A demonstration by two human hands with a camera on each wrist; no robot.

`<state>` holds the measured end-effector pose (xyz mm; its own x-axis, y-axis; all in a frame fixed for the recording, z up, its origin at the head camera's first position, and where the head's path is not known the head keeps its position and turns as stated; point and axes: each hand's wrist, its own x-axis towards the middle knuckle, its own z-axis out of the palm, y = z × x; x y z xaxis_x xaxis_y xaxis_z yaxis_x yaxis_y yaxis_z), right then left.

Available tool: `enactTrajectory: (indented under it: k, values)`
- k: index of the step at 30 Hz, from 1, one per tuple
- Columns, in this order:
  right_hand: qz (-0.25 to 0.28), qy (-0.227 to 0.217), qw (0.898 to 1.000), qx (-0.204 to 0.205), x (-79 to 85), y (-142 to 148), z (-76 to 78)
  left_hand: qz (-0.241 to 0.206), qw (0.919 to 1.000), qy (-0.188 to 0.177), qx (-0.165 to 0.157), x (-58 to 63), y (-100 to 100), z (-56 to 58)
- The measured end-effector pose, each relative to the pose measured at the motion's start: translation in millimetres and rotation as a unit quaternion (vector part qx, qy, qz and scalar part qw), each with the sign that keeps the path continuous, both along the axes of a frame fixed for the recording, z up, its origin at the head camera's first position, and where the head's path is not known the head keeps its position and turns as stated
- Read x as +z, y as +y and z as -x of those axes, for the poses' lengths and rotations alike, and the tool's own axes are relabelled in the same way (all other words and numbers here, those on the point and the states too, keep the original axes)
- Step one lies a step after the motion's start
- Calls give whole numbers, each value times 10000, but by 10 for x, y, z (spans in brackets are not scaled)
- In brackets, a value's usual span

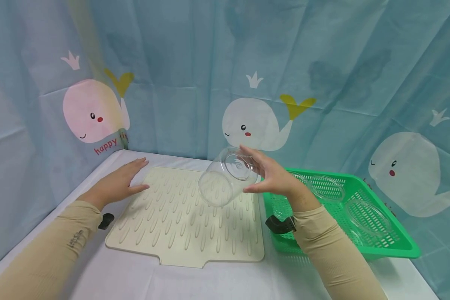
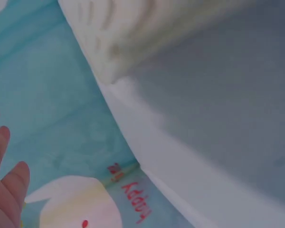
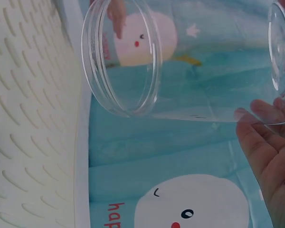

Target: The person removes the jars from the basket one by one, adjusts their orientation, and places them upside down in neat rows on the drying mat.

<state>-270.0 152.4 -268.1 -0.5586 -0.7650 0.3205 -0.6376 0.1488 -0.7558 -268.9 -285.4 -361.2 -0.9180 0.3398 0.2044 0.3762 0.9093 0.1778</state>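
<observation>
My right hand (image 1: 273, 175) grips a clear plastic jar (image 1: 219, 181) near its base, thumb on one side and fingers on the other. The jar is held tilted above the cream drying mat (image 1: 165, 221), its wide mouth pointing down and left. In the right wrist view, the threaded rim of the jar (image 3: 123, 61) faces the mat, and fingers (image 3: 256, 137) curl against the base end. My left hand (image 1: 116, 183) hovers over the mat's left edge with fingers extended, holding nothing. Only part of that hand (image 2: 9, 194) shows in the left wrist view.
A green perforated basket (image 1: 391, 250) stands on the right, with several clear round plastic pieces (image 1: 367, 216) inside. Behind the white-covered table (image 1: 232, 283) hangs a blue curtain (image 1: 172, 83) with whale prints.
</observation>
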Motion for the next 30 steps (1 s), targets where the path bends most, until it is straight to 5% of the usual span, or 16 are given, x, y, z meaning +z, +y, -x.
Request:
enactTrajectory:
  k: [13,17,23,30]
  values:
    - [-52,-77,9999,-48,-15,-13,-1,875,9961,11,122,-268,-245,50]
    - [-6,-133,9999,-7,-14,-16,6,682,9970,-263,244,-315,-232,58]
    - [51,-203,9998,26,-28,-19,21,3,9907,-1280,463,-395,-221,43]
    - [-18,-193,9998,-54,-23,-15,18,-249,9841,-1753,112,-477,-204,48]
